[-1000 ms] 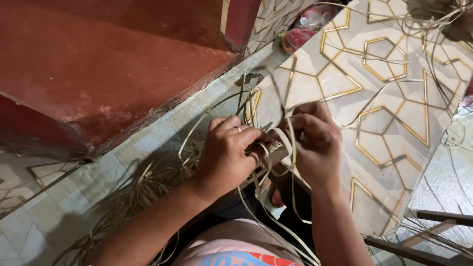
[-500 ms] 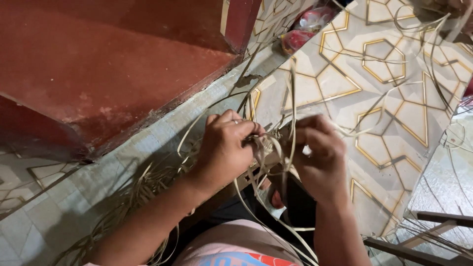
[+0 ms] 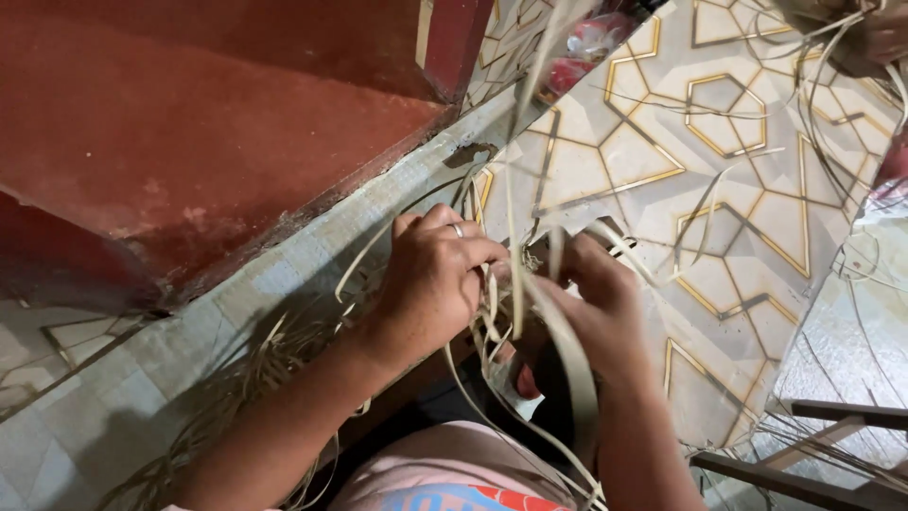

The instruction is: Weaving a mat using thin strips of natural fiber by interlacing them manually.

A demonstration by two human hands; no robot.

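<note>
Both forearms reach up from the bottom of the view and meet over the lap, the hands side by side and nearly touching. The left hand [image 3: 430, 284] lies knuckles up, a ring on one finger, its fingers curled down and pinched around a small bundle of pale flat weaving strips [image 3: 515, 303] held between the two hands. The right hand [image 3: 596, 308] faces it from the other side, fingers bent inward and closed on the same strips; one wide strip drapes over its wrist and hangs down toward the lap, while thinner ones stand up past the fingers and blur toward the camera. What the strips are woven into is hidden between the palms. More loose strips [image 3: 236, 378] lie scattered on the pale tiled ledge [image 3: 113, 407] beside the left forearm, below a red painted step [image 3: 189, 123]. Beyond the hands spreads a floor covering with gold geometric lines [image 3: 719, 123], with a red and clear plastic bag [image 3: 582, 52] at its far edge; its contents cannot be made out. A wooden frame [image 3: 832, 445] shows at lower right.
</note>
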